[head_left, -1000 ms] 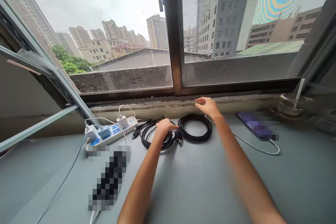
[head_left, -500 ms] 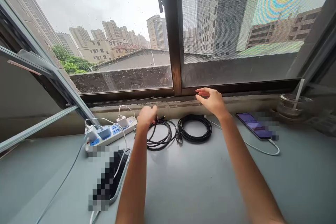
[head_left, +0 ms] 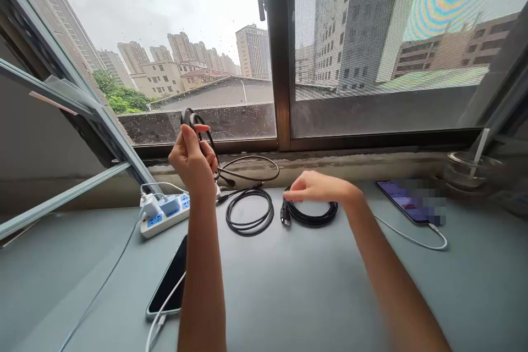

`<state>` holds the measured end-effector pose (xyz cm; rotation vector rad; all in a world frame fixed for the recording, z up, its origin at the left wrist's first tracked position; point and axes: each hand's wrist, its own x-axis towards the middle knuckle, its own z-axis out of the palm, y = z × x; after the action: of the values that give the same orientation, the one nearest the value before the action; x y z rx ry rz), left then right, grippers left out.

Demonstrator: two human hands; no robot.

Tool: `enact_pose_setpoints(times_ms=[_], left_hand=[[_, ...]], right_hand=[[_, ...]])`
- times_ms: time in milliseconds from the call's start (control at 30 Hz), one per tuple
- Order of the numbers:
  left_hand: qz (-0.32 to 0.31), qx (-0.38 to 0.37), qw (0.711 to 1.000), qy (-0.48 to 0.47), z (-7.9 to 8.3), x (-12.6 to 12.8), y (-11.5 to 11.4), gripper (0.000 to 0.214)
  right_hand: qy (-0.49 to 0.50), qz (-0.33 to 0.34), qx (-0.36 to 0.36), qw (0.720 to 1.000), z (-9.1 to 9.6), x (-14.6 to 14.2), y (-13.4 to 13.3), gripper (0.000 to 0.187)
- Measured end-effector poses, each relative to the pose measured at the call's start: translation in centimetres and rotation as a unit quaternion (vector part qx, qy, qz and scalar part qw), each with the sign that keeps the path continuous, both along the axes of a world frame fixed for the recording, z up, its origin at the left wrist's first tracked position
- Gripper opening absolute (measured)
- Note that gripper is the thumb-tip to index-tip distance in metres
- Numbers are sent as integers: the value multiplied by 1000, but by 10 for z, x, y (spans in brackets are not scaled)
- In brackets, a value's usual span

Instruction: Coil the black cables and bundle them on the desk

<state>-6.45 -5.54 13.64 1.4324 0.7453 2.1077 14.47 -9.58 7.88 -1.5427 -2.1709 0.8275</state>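
Note:
My left hand (head_left: 193,159) is raised in front of the window with its fingers closed round a looped black cable (head_left: 247,158). A length of this cable arcs off to the right, and a black plug end hangs below the hand. Beneath it a smaller coiled black cable (head_left: 249,232) lies on the grey desk. Over the thicker black cable coil (head_left: 317,221) is my right hand (head_left: 319,186), palm down, fingers stretched to the left. The fingertips hover by that coil's connectors (head_left: 284,214); whether they touch I cannot tell.
At left stands a white power strip (head_left: 165,225) with chargers plugged in. A phone (head_left: 167,286) with a white cable lies partly behind my left forearm. Another phone (head_left: 402,201), also cabled, lies at right beside a glass cup (head_left: 468,170). The window ledge (head_left: 355,164) borders the desk.
My left hand has risen from the desk, lifting the looped black cable. My right hand has come down and left to the thicker coil. The view has shifted slightly.

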Motion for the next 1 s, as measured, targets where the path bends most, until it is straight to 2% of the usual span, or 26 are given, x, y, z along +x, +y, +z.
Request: enact_pose_setpoints(times_ms=[67, 133, 233, 333, 400, 567, 767, 900, 1000], left_hand=[[-26, 35, 999, -14, 3, 6, -9, 34], [-40, 57, 997, -20, 4, 11, -18, 32], [-47, 71, 996, -21, 7, 17, -30, 30], [-48, 92, 995, -13, 8, 24, -42, 32], [-45, 101, 994, -10, 8, 29, -47, 35], [-10, 124, 992, -18, 1, 43, -45, 44], [53, 136, 988, -43, -2, 43, -35, 47], [124, 83, 988, -26, 0, 32, -35, 43], [180, 34, 983, 11, 1, 24, -34, 37]], right_hand=[[-18, 66, -64, 996, 0, -11, -2, 49], [19, 94, -74, 993, 0, -21, -3, 53], [179, 118, -4, 977, 3, -34, -4, 60], [353, 139, 85, 921, 11, -41, -8, 60], [420, 134, 136, 887, 17, -42, -13, 50], [531, 84, 217, 815, 28, -34, -24, 42], [632, 15, 232, 739, 37, -14, -29, 43], [664, -75, 211, 714, 48, 2, -42, 38], [647, -143, 188, 725, 58, 14, -60, 33]])
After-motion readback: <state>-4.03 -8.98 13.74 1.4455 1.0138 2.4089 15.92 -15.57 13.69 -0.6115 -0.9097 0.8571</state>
